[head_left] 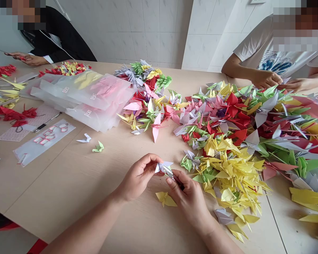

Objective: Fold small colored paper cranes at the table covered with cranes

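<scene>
with the left hand (137, 177), pinching a pale paper bird (160, 166) between thumb and fingertips. with the right hand (188, 197), clasping a small metal tool (169, 172) in closed fingers, pointing its shiny tip at the bird. cannot tell whether biting into the paper or only lying against it.

possibly tearing or creasing the bird by pressing the metal too hard; possibly nicking a left fingertip through a slip, being so near the tip. perhaps losing the bird sideways, from pinching only a small bit.

just below the grip, on the table (82, 197), a yellow folded piece (165, 199): easy to crush by lowering the right hand. close by on the right, a yellow heap (231, 173), apt to slide if bumped. ahead and left, well apart from the grip, a green bird (98, 147) and a lilac bird (84, 138); farther that way, translucent bags (79, 93).
</scene>
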### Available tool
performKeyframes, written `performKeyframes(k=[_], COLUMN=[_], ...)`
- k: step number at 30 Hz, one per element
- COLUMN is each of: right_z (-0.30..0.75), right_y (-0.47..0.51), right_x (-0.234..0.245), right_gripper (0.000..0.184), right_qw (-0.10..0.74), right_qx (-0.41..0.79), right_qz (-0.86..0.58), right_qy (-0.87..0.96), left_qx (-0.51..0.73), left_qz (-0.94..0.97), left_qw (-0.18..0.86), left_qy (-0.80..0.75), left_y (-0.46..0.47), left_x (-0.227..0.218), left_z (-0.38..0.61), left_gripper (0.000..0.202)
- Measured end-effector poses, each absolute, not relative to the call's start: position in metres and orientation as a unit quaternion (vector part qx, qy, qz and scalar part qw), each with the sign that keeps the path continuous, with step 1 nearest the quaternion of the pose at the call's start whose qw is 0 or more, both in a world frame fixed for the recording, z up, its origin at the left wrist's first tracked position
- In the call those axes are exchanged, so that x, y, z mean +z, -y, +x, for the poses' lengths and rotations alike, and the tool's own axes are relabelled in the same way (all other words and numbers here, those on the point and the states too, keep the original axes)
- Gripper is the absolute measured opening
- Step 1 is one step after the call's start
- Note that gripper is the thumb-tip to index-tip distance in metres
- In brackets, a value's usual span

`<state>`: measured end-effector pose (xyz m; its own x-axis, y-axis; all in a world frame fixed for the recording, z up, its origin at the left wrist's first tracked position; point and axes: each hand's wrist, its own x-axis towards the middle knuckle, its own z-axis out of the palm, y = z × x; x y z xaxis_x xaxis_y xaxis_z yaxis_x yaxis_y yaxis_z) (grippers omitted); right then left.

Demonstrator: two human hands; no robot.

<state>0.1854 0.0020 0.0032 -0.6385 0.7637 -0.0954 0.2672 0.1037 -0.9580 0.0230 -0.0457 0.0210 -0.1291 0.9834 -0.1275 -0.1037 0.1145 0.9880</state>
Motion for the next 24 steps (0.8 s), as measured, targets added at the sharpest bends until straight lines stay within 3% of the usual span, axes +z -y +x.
performKeyframes(k=[24], right_z=[0.1852], right_y=[-0.0016], right_x=[0.0022], right_gripper=[0.02], right_qw=[0.212], right_qx=[0.546], right_qz=[-0.36], right_qy=[0.726], left_qx=[0.515], left_qz=[0.418], left_qw=[0.517], left_qy=[-0.541], left_y=[0.0458], left_x=[0.0231], left_z=[0.0228], left_gripper=[0.012])
